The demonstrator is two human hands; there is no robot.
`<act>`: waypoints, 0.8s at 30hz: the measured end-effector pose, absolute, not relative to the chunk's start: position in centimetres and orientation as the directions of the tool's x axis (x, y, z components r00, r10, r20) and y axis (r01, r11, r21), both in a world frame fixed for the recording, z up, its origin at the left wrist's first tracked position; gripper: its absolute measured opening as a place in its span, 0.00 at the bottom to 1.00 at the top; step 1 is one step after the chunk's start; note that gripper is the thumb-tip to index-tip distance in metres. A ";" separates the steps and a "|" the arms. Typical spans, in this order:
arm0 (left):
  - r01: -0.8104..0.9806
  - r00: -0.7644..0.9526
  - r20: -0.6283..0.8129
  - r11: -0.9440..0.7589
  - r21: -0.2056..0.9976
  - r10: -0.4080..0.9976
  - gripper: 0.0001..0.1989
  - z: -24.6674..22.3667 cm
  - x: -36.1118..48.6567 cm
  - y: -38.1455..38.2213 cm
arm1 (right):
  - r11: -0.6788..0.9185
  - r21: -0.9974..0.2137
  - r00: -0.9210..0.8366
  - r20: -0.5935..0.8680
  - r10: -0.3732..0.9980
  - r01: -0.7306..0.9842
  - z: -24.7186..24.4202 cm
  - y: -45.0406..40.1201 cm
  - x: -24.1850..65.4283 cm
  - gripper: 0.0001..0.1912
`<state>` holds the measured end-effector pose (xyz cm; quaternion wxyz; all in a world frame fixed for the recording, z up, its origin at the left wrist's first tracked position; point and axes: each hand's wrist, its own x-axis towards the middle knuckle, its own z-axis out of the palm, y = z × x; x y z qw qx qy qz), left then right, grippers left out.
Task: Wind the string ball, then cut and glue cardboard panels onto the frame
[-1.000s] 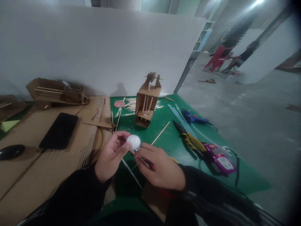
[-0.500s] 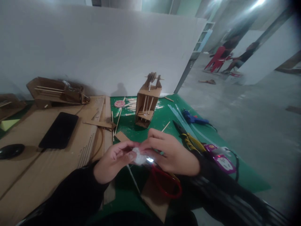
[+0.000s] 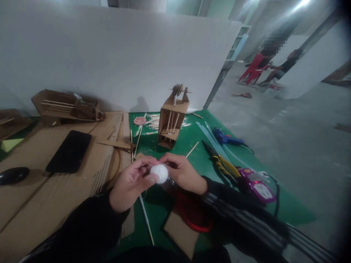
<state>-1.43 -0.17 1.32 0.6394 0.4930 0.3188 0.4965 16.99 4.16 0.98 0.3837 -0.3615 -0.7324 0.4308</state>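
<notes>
A small white ball, which looks like wound thread, is held above the green tabletop. My left hand is closed on its left side, the thumb pressed against its face. My right hand curls in from the right with its fingertips at the ball's top edge, pinching what seems to be a thin strand from it. Under my right wrist lie the red handles of a tool, partly hidden. A cardboard piece is beside them. A thin white stick lies below my left hand.
A cardboard model with sticks and wheels stands behind my hands. On the right are pliers, a blue glue gun and a purple power socket. A black phone and mouse lie left.
My right hand has moved left and slightly back, its fingers closing in at the ball's top. The ball is turned and now shows its round face. The white stick below shows more clearly.
</notes>
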 end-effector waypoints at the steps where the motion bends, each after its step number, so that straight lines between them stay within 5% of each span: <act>1: -0.313 0.291 0.094 0.001 0.950 0.952 0.12 1.4 -1.4 -0.1 | 0.368 -0.906 -0.443 0.248 0.862 0.209 0.8 3.9 16.9 0.09; 11: -0.145 0.142 0.122 -0.101 0.984 0.982 0.13 0.8 -0.9 0.5 | 0.536 -0.733 -0.553 0.262 0.791 0.418 2.5 0.2 17.6 0.07; 24: -0.184 0.366 0.073 -0.005 0.983 0.928 0.15 1.2 -1.7 0.3 | 0.749 -0.580 -0.663 0.429 0.614 0.319 6.0 2.7 18.1 0.07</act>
